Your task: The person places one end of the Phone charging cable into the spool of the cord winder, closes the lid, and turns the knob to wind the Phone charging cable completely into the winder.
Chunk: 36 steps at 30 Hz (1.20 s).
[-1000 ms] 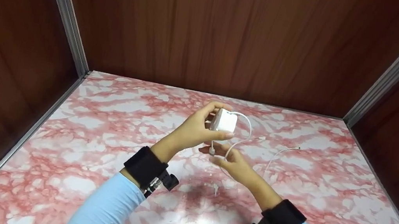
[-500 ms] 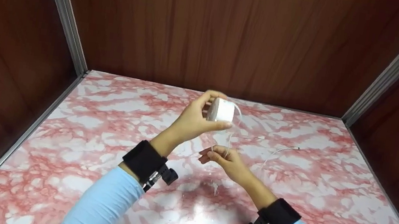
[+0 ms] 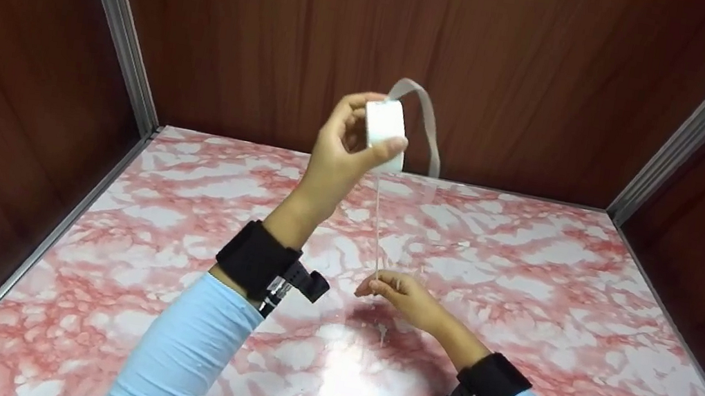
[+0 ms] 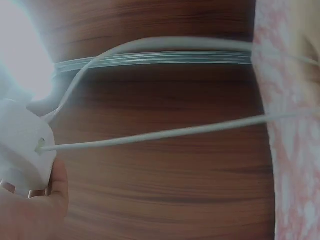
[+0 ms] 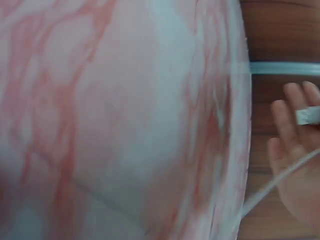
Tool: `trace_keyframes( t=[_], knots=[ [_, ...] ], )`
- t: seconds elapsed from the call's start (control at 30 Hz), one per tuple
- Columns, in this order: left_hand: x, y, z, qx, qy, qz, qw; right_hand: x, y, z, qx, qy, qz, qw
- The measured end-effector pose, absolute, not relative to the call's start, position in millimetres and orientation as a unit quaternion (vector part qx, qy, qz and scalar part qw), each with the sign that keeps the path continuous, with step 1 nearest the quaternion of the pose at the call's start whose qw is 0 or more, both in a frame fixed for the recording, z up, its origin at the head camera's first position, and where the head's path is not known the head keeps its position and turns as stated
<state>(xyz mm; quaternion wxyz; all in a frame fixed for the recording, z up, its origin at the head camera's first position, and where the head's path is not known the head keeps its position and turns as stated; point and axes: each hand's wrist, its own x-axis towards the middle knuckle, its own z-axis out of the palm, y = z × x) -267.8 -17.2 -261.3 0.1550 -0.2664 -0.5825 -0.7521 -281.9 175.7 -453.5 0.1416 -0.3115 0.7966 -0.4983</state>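
Observation:
My left hand (image 3: 334,153) holds a white, rounded charger-like block (image 3: 386,119) up in front of the back wall, thumb across its face. A white cable (image 3: 430,122) arches from the block's top and falls on its right side, blurred. From a hole in the block, shown in the left wrist view, runs a second, taut cable length (image 4: 150,135). Below, my right hand (image 3: 407,298) pinches that length between thumb and fingers, low over the table. The right wrist view catches my left hand (image 5: 295,145) and part of the white block (image 5: 308,115) at its right edge.
The table (image 3: 184,201) has a red-and-white marbled top. Brown wood-grain panels (image 3: 364,25) enclose it at the back and sides, with metal corner posts (image 3: 117,16). Black bands (image 3: 258,261) with small cameras sit on both wrists.
My left hand has risen with the block, pulling the cable straight between the hands. My right hand has gone from loose fingers to a pinch. The cable end at right has left the table.

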Motion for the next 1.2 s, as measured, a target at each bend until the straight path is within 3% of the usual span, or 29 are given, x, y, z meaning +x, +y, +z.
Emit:
trace_keyframes(
  t=[0.17,0.6,1.0,1.2],
  knots=[
    [-266.3,-17.3,-247.1,-0.278,-0.564,-0.759,0.171,-281.8,179.7,-456.0,-0.323,0.813,-0.449,0.182],
    [-263.4,-14.0,-232.4,-0.283,-0.579,-0.744,0.174,-287.3,181.7,-473.4,-0.306,0.8,-0.477,0.198],
    [-269.2,-5.9,-244.1,-0.268,-0.644,-0.69,0.193,-289.3,177.9,-472.0,-0.346,0.754,-0.523,0.193],
    [-269.9,1.0,-246.8,-0.284,-0.632,-0.7,0.175,-289.5,173.6,-474.5,-0.336,0.768,-0.517,0.176]
  ],
)
